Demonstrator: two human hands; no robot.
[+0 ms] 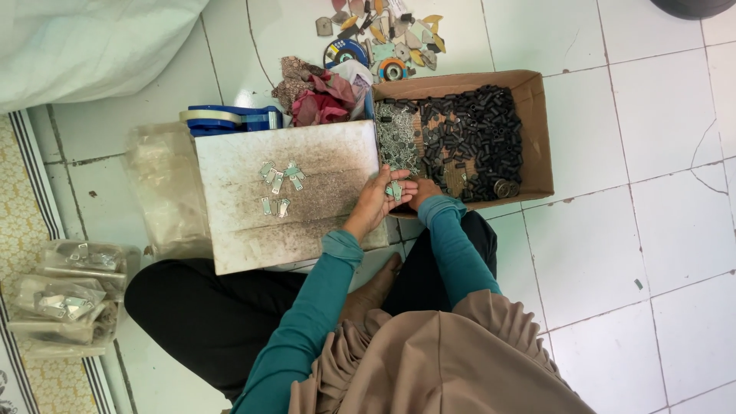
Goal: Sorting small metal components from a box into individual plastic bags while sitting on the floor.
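My left hand (377, 201) holds a few small silver metal clips (395, 188) at the right edge of a stained white board (230, 230). My right hand (423, 192) meets it, fingers touching the same clips, just in front of a brown cardboard box (537, 130). The box holds many small black tubes (479, 130) and a patch of silver metal pieces (397, 138). Several finished silver clips (280, 184) lie in a loose group on the board.
A blue tape dispenser (230, 117) and crumpled rags (322, 96) sit behind the board. Scattered metal scraps and discs (383, 38) lie on the white tiled floor. Clear bags of metal parts (69, 295) rest at the left. A white sack (84, 38) fills the top left.
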